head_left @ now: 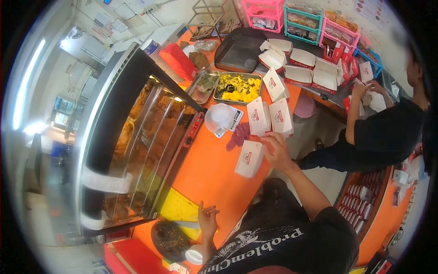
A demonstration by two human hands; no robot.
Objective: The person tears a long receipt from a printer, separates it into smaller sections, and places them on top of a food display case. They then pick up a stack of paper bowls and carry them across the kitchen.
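Observation:
At the orange table's front edge, my right hand (278,153) has its fingers on the edge of a white cardboard food box (249,159) with a red print. Three similar boxes with raised lids, one of them a white box (280,117), stand just beyond it. My left hand (208,220) is open and holds nothing, its fingers apart above the table. Beside it lie a yellow cutting board (175,205), a knife (187,224) and a dark round board (168,239) with crumbs. A maroon cloth or glove (238,136) lies near the boxes.
A heated glass display case (150,150) with fried food stands on the left. Beyond are a metal tray (238,87) of yellow food and a clear bowl (219,118) on a scale. Open boxes (299,75) line the back counter. A co-worker (388,123) handles something at right.

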